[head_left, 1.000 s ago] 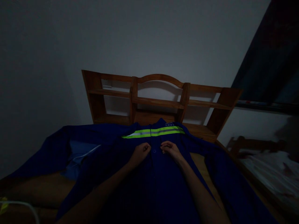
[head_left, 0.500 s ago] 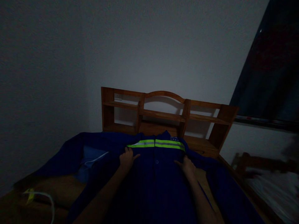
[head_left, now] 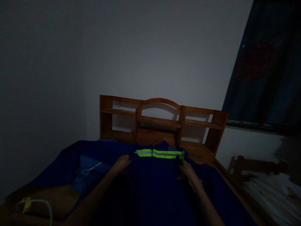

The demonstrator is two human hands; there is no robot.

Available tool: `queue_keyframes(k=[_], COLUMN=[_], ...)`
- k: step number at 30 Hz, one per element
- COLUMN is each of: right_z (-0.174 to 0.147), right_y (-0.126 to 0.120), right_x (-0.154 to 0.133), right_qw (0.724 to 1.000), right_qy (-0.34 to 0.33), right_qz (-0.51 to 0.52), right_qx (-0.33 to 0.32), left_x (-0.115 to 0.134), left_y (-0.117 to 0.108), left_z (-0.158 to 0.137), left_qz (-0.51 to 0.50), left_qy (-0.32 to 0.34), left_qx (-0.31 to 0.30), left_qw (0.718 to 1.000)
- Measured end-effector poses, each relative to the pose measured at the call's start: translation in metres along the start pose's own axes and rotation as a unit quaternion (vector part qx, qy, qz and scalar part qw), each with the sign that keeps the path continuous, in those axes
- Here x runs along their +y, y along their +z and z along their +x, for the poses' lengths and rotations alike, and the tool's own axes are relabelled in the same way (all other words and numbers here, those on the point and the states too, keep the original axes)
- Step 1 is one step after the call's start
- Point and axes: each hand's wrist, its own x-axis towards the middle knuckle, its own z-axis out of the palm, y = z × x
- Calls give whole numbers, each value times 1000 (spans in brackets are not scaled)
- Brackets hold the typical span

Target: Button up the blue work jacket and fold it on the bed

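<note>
A dark blue work jacket (head_left: 162,185) with a yellow-green and grey reflective stripe lies spread out, front up, collar toward the wooden shelf unit. Its sleeves reach out to both sides. My left hand (head_left: 123,163) is closed on the jacket's left edge, just below the stripe's end. At the opposite edge, my right hand (head_left: 187,170) pinches the cloth under the stripe, with a dark fold raised at its fingertips. Dim light blurs the fingers. A lighter blue cloth (head_left: 87,169) with a white cord shows beside the left sleeve.
Behind the jacket stands a wooden shelf unit (head_left: 160,121) against the pale wall. A white cable (head_left: 48,205) with a yellow tag (head_left: 27,204) curves at the lower left. A dark curtained window (head_left: 261,69) and white bedding (head_left: 275,191) are on the right.
Both hands have gone from extended thumbs to a closed grip on the jacket's edges. The cloth by my right hand has bunched up. The view has shifted slightly.
</note>
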Motion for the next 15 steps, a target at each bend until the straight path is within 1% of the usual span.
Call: queue_keyframes(k=[3,4,5,7,8,9,10,11,13,15], right_z=[18,23,28,37,41,44,46,48,47,42], right_y=[-29,-38,-45,-54,-54,-51,-45,-37,-14,10], right_x=[-12,-18,-25,-39,-44,-48,-50,-50,-46,-41], right_qw=[999,997,995,987,980,973,966,962,968,978], right_qy=[-6,-6,-8,-21,-34,-51,-69,-83,-87,-63], right_qz=[11,12,15,31,44,57,67,70,53,23], right_qx=[51,71,94,155,189,219,241,250,229,196], left_x=[21,29,38,56,63,70,74,77,78,73], left_y=[-16,-21,-25,-30,-30,-28,-23,-16,5,31], left_z=[11,15,19,28,32,36,40,43,46,46], left_qz=[-17,-26,-38,-72,-92,-110,-124,-133,-134,-120], left_qy=[-9,-11,-8,18,45,79,115,148,190,197], left_qx=[46,82,133,254,305,337,348,347,332,310], left_qw=[999,996,990,964,947,932,922,916,914,922])
